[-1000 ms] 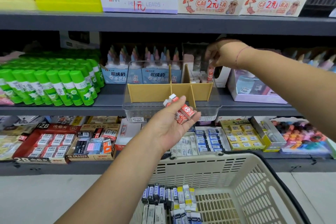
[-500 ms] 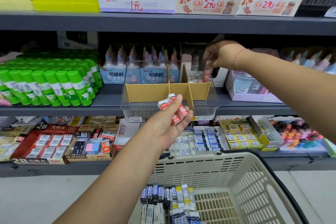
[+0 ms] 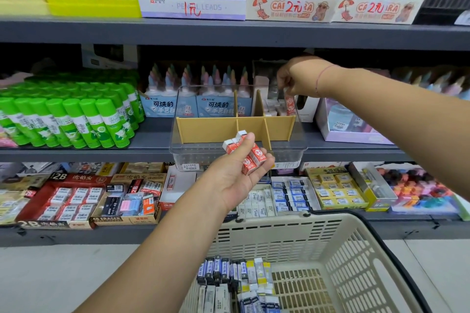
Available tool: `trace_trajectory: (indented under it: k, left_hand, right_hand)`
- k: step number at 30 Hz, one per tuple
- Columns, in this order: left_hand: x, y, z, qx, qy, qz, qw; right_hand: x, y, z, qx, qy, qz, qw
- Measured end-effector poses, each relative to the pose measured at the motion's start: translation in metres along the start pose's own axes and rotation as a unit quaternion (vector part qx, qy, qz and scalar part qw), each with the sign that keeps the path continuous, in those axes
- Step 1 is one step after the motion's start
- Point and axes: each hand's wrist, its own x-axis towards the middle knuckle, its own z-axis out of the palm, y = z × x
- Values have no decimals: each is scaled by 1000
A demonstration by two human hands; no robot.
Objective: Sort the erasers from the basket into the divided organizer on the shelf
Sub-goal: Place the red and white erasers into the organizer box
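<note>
- Early in the sorting, by judgement: stock in only one compartment, much more waiting below.
- At the bottom, the big beige slotted plastic basket (image 3: pixel 356 244), holding many small erasers with blue paper sleeves (image 3: pixel 216 270), a few erasers with yellow sleeves (image 3: pixel 260 272), and whitish ones lower down, partly cut off by the frame edge.
- On the grey metal shelf (image 3: pixel 76 152), the clear plastic organizer with tan cardboard dividers (image 3: pixel 223 126), standing at the shelf's front edge. Front compartments and back left ones seemingly bare. In the back right one, a low row of small pale erasers (image 3: pixel 273 107), half hidden behind a divider.
- Just in front of the organizer, the left hand (image 3: pixel 229 178), palm up, curled loosely round a handful of small erasers with red-and-white sleeves (image 3: pixel 250 157), with the thumb on top of the pile.
- Above the back right compartment, the right hand (image 3: pixel 297 79), pinching one red-sleeved eraser (image 3: pixel 290 104) upright by its top end. Lower end down at the level of the pale row; touching it or only beside it, not possible to tell.
- Left to do, most likely: setting down this one, then the handful, then the blue, yellow and whitish kinds from the basket, each into its own compartment.
</note>
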Motion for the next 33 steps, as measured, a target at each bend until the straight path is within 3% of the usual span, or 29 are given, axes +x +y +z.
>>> trace_trajectory:
  k: [10, 13, 17, 21, 33]
  left_hand:
    - [2, -1, 0, -3, -11, -5, 1000]
    - [2, -1, 0, -4, -13, -6, 1000]
    - [1, 0, -1, -6, -14, -6, 1000]
    - [1, -1, -1, -10, -12, -8, 1000]
    - [0, 0, -1, -7, -8, -9, 1000]
  right_hand:
    - [8, -8, 6, -43, -6, -44, 998]
    - [6, -10, 8, -5, 0, -37, 999]
    - [2, 4, 8, 81, 28, 33, 996]
    - [1, 6, 6, 98, 23, 42, 994]
    - [4, -10, 18, -18, 25, -52, 998]
